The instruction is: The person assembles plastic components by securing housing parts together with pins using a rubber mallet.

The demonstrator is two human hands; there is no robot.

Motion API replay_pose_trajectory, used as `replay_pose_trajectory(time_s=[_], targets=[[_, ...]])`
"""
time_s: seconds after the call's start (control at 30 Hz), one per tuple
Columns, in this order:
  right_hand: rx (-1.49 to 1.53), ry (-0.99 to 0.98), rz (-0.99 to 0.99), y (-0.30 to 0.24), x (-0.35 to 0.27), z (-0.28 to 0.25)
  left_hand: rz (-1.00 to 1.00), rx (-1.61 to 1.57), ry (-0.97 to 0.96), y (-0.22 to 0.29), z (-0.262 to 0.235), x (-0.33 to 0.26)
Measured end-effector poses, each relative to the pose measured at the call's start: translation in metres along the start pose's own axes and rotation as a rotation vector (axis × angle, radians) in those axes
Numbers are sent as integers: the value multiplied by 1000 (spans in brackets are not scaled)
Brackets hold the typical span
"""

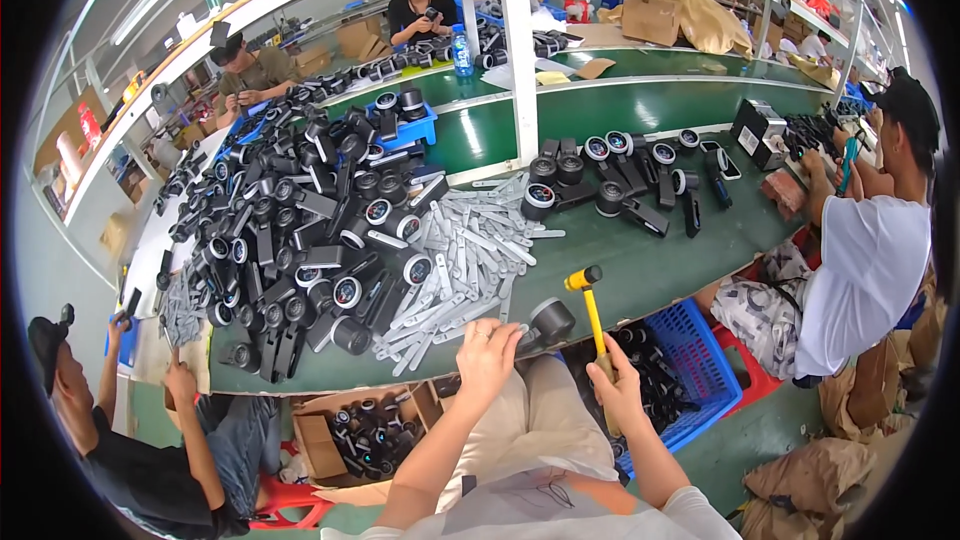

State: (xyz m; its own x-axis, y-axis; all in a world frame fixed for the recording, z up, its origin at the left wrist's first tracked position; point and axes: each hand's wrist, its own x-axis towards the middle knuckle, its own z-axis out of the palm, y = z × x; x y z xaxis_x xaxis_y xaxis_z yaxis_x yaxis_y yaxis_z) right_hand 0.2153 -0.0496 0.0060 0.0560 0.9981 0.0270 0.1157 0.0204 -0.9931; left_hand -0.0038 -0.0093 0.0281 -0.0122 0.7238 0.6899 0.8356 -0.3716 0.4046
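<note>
My right hand [617,382] is wrapped round the handle of a hammer [594,315] with a yellow shaft and a black-faced head, raised upright past the bench's front edge. Close to it, my left hand [485,358] is closed at the handle end of a black round-headed device [551,321] lying at the bench edge. A small light grey bit shows by those fingertips; what it belongs to is partly hidden. Just beyond my left hand spreads a heap of flat grey plastic strips [462,250].
A large pile of black round-headed devices [290,230] covers the bench's left side. Several more stand at the far right of the green bench top [590,250]. Below are a blue crate [702,365] and a cardboard box [318,448]. Co-workers sit left, right and across.
</note>
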Motion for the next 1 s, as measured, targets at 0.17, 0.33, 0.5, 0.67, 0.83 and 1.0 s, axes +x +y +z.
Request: replay_pose_trajectory(time_s=[0.17,0.33,0.5,0.67,0.83,1.0], targets=[[50,-74,165,-6,-18,2,66,-19,-78,3,-5,2],[-152,-143,-38,-10,-25,-1,53,-35,-46,-2,-6,-2],[-74,-152,-49,-2,-28,5,-66,-69,-6,-2,-7,3],[-52,-120,-10,-1,-27,7,-150,-31,68,-12,-1,4],[-58,-144,-106,6,-25,6,-68,-41,7,-5,-5,3],[-87,-154,-147,3,-25,6,-19,-57,-27,-9,-10,4]])
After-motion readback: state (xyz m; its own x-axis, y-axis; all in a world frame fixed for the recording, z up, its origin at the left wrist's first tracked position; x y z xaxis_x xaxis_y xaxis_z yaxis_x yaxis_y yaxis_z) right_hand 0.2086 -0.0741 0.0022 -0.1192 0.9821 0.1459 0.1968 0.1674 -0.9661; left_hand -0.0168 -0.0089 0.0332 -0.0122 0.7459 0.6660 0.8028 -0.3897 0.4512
